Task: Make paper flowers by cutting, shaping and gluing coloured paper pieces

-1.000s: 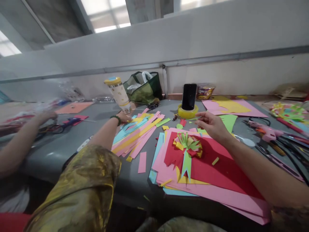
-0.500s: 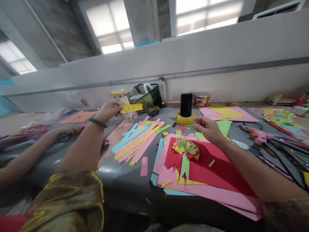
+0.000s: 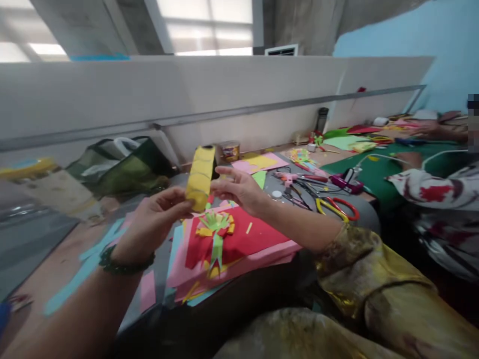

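Note:
Between the thumb and fingers of my left hand (image 3: 166, 212) is a yellow paper strip (image 3: 199, 178), held up in front of me. Curved dark lines cross the strip. My right hand (image 3: 239, 188) is at the strip's right edge, its fingers stretched out and apart; whether they touch the paper I cannot tell. Below both hands lies a paper rosette (image 3: 215, 227) in green, yellow and red with a pale green forked tail. It rests on a red sheet (image 3: 264, 232) atop a stack of pink and blue paper (image 3: 239, 271).
Scissors with yellow and red handles (image 3: 339, 209), a pink glue gun (image 3: 287, 178) and a purple power strip (image 3: 346, 183) lie to the right. A green mesh bag (image 3: 112, 164) and a yellow-lidded bottle (image 3: 56, 189) stand left. Another person's patterned sleeve (image 3: 430, 187) shows at far right.
My view has turned right. My left hand has brought the yellow strip over from beside the bottle to above the paper stack, and my right hand is now close to it.

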Demonstrator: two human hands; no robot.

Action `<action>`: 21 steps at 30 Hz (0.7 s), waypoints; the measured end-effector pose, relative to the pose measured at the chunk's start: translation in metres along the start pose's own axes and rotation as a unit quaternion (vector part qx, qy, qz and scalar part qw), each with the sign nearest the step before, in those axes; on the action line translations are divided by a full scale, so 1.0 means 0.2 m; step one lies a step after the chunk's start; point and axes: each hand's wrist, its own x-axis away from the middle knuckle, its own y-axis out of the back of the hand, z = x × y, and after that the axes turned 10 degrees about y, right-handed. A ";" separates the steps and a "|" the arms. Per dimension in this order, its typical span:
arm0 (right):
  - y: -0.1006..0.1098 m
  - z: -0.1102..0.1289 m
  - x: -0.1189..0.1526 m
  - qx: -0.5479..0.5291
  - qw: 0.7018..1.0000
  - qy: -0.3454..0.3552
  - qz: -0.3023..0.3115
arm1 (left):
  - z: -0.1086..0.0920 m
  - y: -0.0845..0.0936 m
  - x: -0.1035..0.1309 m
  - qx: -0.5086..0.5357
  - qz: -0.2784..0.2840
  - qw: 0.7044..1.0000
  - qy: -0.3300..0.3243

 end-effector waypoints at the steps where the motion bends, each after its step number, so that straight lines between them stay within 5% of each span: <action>1: 0.00 0.00 0.04 -0.002 1.000 0.025 -0.011 | 0.02 -0.03 -0.02 -0.026 0.040 0.999 0.013; 6: 0.06 -0.04 0.23 0.153 0.983 0.096 -0.028 | 0.12 -0.11 -0.09 -0.110 0.138 0.982 0.069; 11: 0.20 -0.07 0.46 0.356 0.906 0.228 -0.028 | 0.16 -0.09 -0.12 -0.026 0.070 0.990 0.117; 17: 0.45 -0.02 0.66 0.499 0.838 0.168 -0.142 | 0.17 -0.03 -0.18 0.051 -0.028 0.991 0.122; 19: 0.57 0.05 0.71 0.550 0.800 0.136 -0.197 | 0.18 -0.02 -0.20 0.068 -0.048 0.990 0.118; 21: 0.69 0.12 0.76 0.665 0.695 0.060 -0.265 | 0.18 -0.01 -0.21 0.086 -0.066 0.987 0.116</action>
